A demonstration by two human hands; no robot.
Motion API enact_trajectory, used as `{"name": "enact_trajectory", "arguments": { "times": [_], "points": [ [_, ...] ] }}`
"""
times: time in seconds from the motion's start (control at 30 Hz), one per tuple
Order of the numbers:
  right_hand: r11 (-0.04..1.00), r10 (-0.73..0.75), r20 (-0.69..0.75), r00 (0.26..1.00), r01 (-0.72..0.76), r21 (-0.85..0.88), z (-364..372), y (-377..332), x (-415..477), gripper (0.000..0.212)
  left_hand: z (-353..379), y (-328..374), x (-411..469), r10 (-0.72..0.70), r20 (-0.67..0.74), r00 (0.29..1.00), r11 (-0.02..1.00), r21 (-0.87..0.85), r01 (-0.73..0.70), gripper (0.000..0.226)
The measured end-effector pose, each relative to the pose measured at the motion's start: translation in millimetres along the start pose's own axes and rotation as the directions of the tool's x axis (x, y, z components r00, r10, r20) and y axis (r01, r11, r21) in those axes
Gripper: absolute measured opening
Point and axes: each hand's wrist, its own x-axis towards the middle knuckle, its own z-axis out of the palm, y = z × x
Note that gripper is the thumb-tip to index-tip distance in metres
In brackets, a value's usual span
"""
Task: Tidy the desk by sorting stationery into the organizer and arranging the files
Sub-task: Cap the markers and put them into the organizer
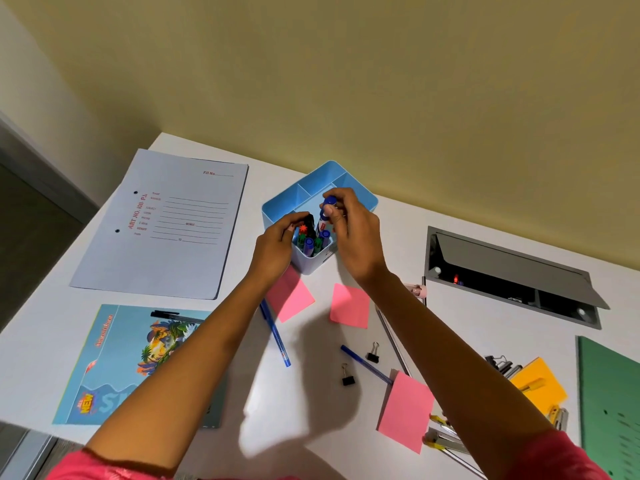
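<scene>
A light blue organizer (360, 194) with compartments stands on the white desk (304, 403). Its near compartment holds several markers (311, 241) with blue, green and red caps. My right hand (349, 230) pinches a blue-capped marker (328, 209) upright over that compartment. My left hand (277, 244) grips a black marker (309, 221) at the compartment's left rim. A pale blue file (162, 223) lies at the left, a picture-covered folder (138, 362) lies below it, and a green file (609, 403) sits at the right edge.
Pink sticky notes (349, 304), two blue pens (275, 332), a black pen (173, 315) on the folder, two binder clips (348, 375), an orange note pad (538, 386) and more clips and pens lie scattered. An open grey cable hatch (512, 275) is set into the desk at the right.
</scene>
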Motion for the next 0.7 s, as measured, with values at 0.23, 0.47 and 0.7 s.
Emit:
{"name": "enact_trajectory", "arguments": {
  "times": [0.23, 0.47, 0.7],
  "points": [
    [0.971, -0.066, 0.033, 0.997, 0.072, -0.23, 17, 20, -10, 0.024, 0, -4, 1, 0.031, 0.042, 0.999, 0.999, -0.011, -0.03, 0.035],
    [0.965, -0.035, 0.077, 0.996, 0.054, -0.257, 14, 27, -17, 0.03, -2, -11, -1, 0.066, 0.099, 0.993, 0.998, -0.029, -0.063, 0.034],
    [0.994, 0.066, 0.034, 0.997, -0.063, -0.094, 16, 25, -30, 0.028, -4, -11, 0, 0.073, 0.167, 0.983, 0.995, -0.083, -0.06, 0.036]
  ]
}}
